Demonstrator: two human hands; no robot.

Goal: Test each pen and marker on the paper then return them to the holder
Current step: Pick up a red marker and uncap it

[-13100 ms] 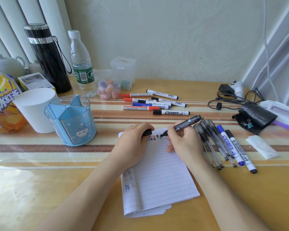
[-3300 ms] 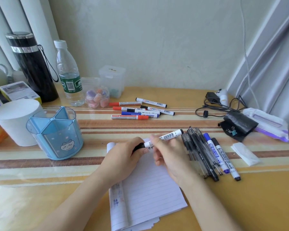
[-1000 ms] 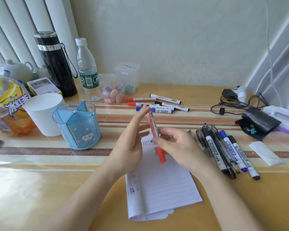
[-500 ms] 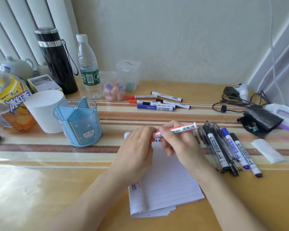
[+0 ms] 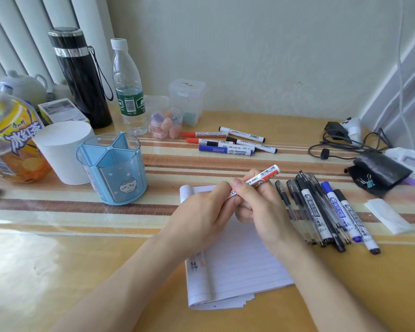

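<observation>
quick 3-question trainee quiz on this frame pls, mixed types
1. True or false: the blue holder has no pens in it.
2. The left hand and right hand both hold: A) scissors B) red marker C) ruler
3. Fill in: the pen pile lies to the ___ of the paper.
Key: 1 true; 2 B; 3 right.

l hand (image 5: 203,213) & r hand (image 5: 261,208) together, both curled
</observation>
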